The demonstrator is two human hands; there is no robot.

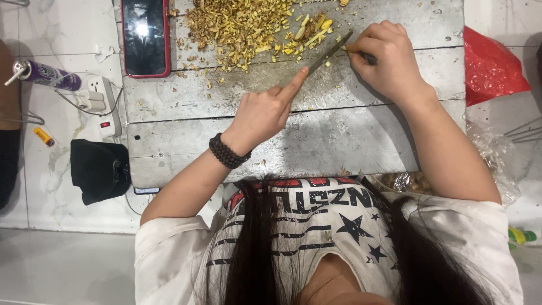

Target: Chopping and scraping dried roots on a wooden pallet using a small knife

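Observation:
My left hand [262,116], with a dark beaded bracelet on the wrist, grips a knife [330,52], the index finger lying along the blade's back. The blade tip meets my right hand [389,59], which pinches a small yellowish piece against the grey wooden board [339,141]. A pile of chopped yellow-brown pieces [243,28] lies on the board just left of the blade, with a few longer yellow slivers [313,31] near the tip.
A phone in a red case [145,36] lies on the board's far left. Left of the board are a white power strip [101,104], a purple tube [48,74], a yellow lighter [44,136] and a black pouch [99,169]. A red plastic bag [491,68] and a clear bag [499,155] sit at the right.

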